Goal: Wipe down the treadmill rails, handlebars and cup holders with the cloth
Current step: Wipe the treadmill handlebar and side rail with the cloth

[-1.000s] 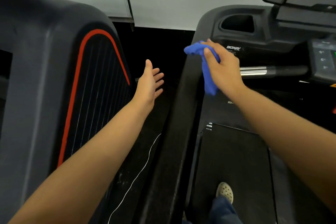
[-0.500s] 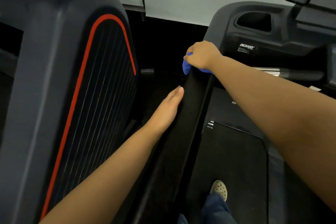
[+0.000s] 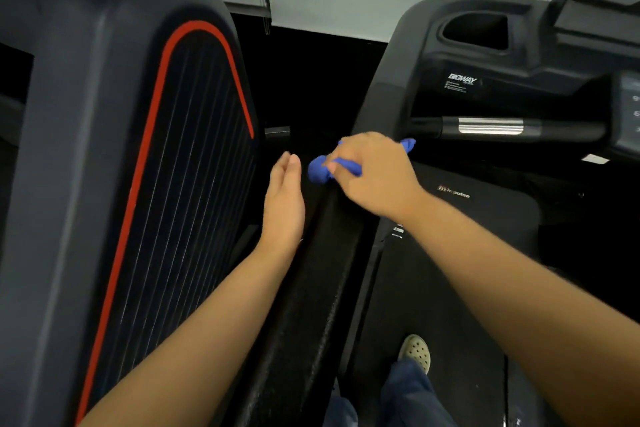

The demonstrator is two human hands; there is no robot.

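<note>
Cloth [image 3: 320,168] bunched under right hand [image 3: 374,173] fingers [image 3: 337,163], on rail [image 3: 311,288].

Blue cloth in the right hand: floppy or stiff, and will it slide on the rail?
Probably floppy: the small blue fabric cloth is bunched under the right hand, ends poking out both sides. Likely light: curled fingers alone hold it. It may drag rather than slide on the black side rail, which looks matte and textured.
</note>
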